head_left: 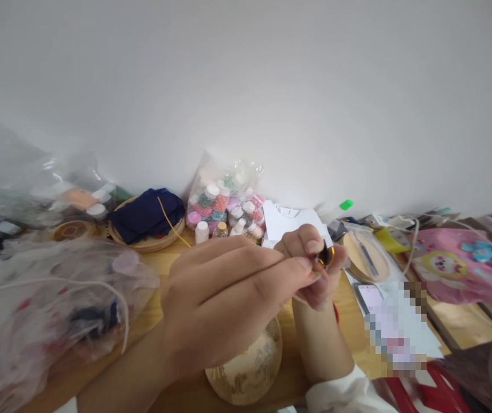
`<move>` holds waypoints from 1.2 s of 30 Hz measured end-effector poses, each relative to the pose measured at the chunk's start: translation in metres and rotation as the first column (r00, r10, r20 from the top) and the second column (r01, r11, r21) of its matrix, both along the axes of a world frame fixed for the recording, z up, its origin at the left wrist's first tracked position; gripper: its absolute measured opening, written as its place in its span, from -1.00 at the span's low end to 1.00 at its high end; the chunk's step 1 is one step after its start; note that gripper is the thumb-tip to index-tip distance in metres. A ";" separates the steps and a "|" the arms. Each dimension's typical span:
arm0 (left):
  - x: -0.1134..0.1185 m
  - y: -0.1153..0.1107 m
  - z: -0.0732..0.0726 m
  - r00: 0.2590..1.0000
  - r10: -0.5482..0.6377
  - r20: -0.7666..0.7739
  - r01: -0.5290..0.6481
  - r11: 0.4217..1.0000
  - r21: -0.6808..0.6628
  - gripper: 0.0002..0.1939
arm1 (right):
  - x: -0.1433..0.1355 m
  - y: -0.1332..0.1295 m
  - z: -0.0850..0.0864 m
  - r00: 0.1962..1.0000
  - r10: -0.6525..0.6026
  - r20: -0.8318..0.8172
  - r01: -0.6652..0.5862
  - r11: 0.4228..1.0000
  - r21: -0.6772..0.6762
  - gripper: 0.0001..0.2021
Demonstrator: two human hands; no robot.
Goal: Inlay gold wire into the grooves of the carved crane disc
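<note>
One small black-and-gold piece (325, 256), pinched by your right grip (324, 283), left grip (229, 295) unclear, may drop to the table (353, 330) below if pressure slackens.

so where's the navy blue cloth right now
In the head view, the navy blue cloth lies left of centre near the wall, on a round wooden piece, just left of the clear bag of colourful jars.

The 2 hands (233, 292) hold a small black-and-gold object (325, 256) over a wooden table (289, 338) bearing a round patterned disc (250, 370).
</note>
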State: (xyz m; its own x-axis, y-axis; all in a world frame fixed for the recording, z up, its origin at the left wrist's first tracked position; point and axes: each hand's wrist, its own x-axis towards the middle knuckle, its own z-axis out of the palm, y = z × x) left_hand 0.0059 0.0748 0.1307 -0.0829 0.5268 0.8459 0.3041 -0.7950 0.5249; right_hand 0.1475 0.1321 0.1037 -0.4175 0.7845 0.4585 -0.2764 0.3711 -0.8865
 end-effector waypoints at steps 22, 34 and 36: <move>-0.002 0.014 -0.004 0.988 -0.029 -0.153 0.057 0.981 0.184 -0.65 | 0.017 -0.023 0.036 0.979 0.045 -0.199 -0.013 0.988 0.157 -0.80; -0.004 0.012 -0.007 0.987 0.069 -0.142 -0.041 0.982 0.185 -0.68 | 0.017 -0.031 0.038 0.989 -0.135 -0.058 0.143 0.977 0.158 -0.82; -0.004 0.012 -0.005 0.985 0.065 -0.159 -0.040 0.988 0.152 -0.69 | 0.017 -0.031 0.038 0.988 -0.151 -0.044 0.156 0.977 0.148 -0.83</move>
State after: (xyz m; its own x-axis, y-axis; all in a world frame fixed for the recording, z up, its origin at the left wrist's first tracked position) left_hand 0.0022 0.0864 0.1255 0.0380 0.3937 0.9184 0.4190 -0.8407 0.3431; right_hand 0.1646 0.1014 0.1415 -0.2804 0.7593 0.5873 -0.2334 0.5395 -0.8090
